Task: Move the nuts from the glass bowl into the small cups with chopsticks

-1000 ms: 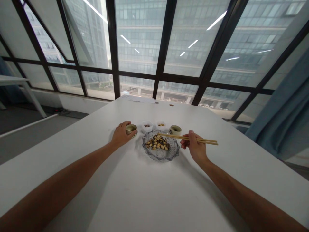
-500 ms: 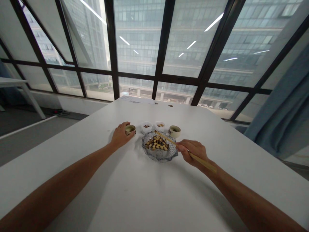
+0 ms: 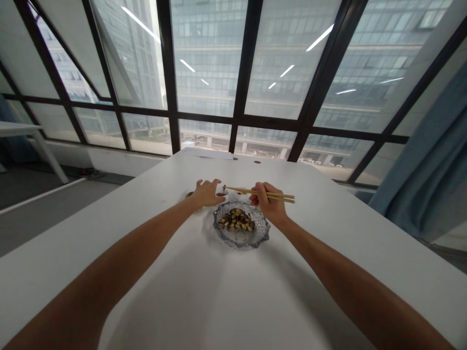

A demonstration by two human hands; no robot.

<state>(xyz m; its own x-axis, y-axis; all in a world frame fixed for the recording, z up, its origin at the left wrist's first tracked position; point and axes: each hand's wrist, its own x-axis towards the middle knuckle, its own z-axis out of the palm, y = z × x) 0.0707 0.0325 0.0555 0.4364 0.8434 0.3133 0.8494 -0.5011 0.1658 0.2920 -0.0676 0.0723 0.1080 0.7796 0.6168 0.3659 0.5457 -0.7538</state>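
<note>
Cup (image 3: 188, 194) mostly hidden behind left hand (image 3: 207, 193)

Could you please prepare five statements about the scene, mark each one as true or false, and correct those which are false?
1. The right hand holds wooden chopsticks. True.
2. The glass plate is empty. False: a pile of pale and dark pieces lies in it.
3. The left hand is clenched in a fist. False: its thumb and fingers are spread apart.
4. A blue curtain hangs at the right side of the picture. True.
5. The chopstick tips point toward the curtain. False: they point the other way, toward the left hand.
</note>
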